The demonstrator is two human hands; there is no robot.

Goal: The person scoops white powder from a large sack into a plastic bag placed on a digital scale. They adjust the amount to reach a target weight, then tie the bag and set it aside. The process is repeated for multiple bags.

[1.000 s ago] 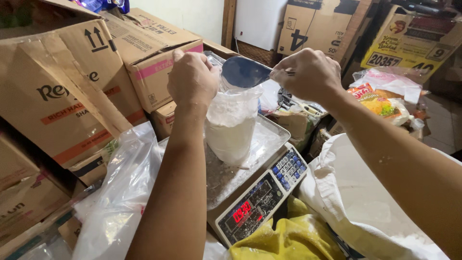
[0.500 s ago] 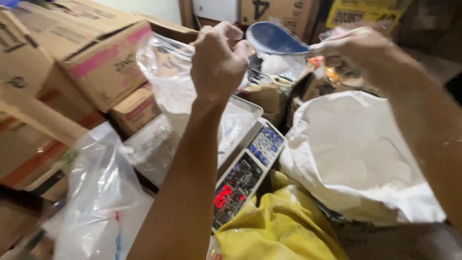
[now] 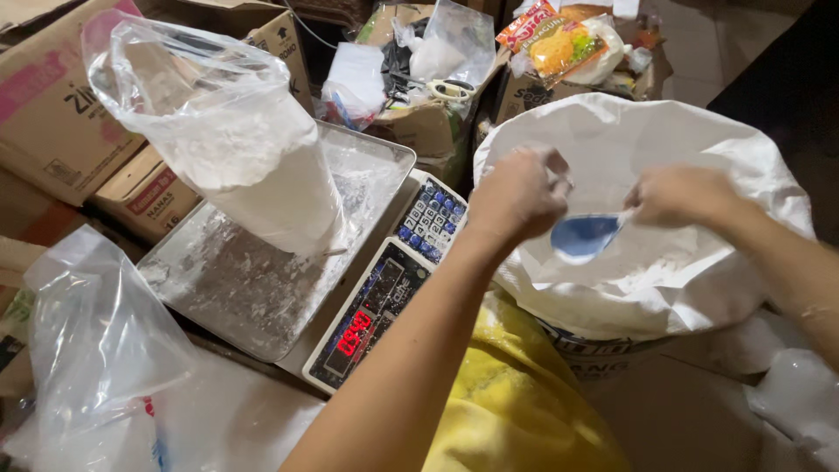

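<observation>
Right hand: you're gripping the blue scoop by its handle.
Left hand: closed on the sack edge, just left of the scoop.
Scale: powder bag stands on it.

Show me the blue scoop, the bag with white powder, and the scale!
blue scoop (image 3: 584, 236), head view, on the middle of its bowl.
bag of white powder (image 3: 262, 192), head view, on its powder-filled lower half.
scale (image 3: 253, 288), head view, on a bare part of its metal tray.
</observation>
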